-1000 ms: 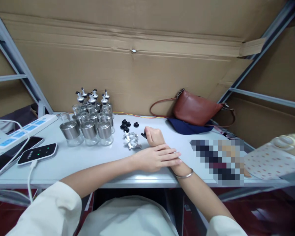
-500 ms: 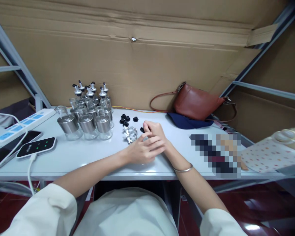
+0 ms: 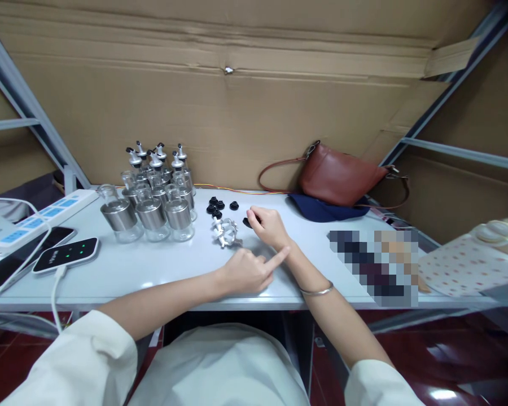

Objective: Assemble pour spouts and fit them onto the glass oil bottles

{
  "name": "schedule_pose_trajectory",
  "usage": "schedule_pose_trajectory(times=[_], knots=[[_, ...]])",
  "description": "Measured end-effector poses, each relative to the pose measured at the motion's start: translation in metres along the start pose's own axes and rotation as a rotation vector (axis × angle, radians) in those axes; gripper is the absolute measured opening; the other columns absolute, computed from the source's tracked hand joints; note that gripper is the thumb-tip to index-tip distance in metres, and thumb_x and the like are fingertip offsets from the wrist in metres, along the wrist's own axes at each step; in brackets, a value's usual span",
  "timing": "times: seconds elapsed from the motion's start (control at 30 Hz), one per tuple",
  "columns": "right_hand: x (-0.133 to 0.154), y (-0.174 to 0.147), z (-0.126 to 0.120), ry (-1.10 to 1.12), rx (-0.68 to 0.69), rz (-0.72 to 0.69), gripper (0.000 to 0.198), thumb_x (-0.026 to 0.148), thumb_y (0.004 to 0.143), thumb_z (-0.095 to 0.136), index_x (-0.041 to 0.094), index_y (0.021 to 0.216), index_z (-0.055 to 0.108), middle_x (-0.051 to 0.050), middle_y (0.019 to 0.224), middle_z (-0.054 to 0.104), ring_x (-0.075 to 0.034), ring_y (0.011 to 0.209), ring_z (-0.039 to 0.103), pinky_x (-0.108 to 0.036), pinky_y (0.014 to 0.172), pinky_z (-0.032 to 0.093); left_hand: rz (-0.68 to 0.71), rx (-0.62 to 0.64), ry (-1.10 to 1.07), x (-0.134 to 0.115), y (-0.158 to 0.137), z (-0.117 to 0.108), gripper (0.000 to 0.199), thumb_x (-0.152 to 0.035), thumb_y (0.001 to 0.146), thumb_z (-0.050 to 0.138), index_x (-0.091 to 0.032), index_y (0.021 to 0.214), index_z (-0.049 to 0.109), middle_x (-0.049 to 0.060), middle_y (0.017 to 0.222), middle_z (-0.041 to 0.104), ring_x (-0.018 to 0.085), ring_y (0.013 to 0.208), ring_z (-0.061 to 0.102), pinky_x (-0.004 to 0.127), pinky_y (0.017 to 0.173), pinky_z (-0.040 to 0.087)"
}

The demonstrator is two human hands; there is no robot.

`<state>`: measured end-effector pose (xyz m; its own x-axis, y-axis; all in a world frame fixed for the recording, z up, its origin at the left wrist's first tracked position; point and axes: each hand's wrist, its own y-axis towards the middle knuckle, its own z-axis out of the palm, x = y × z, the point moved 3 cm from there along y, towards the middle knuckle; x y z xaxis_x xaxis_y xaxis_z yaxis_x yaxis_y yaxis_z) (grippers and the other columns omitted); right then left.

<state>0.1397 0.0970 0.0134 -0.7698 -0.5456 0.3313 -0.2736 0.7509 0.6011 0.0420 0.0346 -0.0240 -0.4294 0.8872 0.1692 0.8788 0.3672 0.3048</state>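
My left hand [image 3: 249, 271] is low over the table near its front edge, index finger stretched out to the right wrist and the other fingers curled. Nothing shows in it. My right hand [image 3: 269, 226], a bangle [image 3: 318, 290] on its forearm, is closed in a loose fist; I see no object inside. Beside its thumb is a black stopper [image 3: 246, 222], partly hidden by the hand. Silver pourer tops [image 3: 225, 232] lie in a cluster left of my hands. Several more black stoppers [image 3: 215, 207] lie behind them.
Several glass bottles with steel bands [image 3: 151, 213] stand at the left; those behind carry pourer tops [image 3: 155, 160]. A power strip [image 3: 42, 219] and a cabled device [image 3: 66, 255] lie further left. A brown handbag [image 3: 338, 175] rests on a dark blue cap [image 3: 322, 210] at the back right.
My left hand has drawn back slightly towards me; its spread fingers have curled, leaving the index finger out at the right wrist. The right hand has barely moved.
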Motion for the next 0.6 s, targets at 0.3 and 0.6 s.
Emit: schedule_pose_trajectory(times=[0.3, 0.6], knots=[[0.000, 0.002, 0.006, -0.058, 0.078, 0.071, 0.028, 0.034, 0.084, 0.050, 0.019, 0.060, 0.048, 0.002, 0.055, 0.052, -0.010, 0.049, 0.036, -0.023, 0.052, 0.025, 0.234, -0.044, -0.124, -0.012, -0.002, 0.000, 0.041, -0.024, 0.087, 0.042, -0.017, 0.127, 0.049, 0.002, 0.067, 0.066, 0.013, 0.048, 0.057, 0.024, 0.048, 0.042], [0.005, 0.002, 0.009, -0.050, 0.125, 0.063, 0.029, 0.035, 0.086, 0.047, 0.019, 0.062, 0.050, 0.002, 0.055, 0.053, -0.010, 0.049, 0.038, -0.023, 0.053, 0.024, 0.121, 0.066, -0.139, 0.001, 0.001, 0.001, 0.060, -0.021, 0.087, 0.043, -0.017, 0.144, 0.025, 0.000, 0.067, 0.067, 0.012, 0.048, 0.055, 0.022, 0.047, 0.039]])
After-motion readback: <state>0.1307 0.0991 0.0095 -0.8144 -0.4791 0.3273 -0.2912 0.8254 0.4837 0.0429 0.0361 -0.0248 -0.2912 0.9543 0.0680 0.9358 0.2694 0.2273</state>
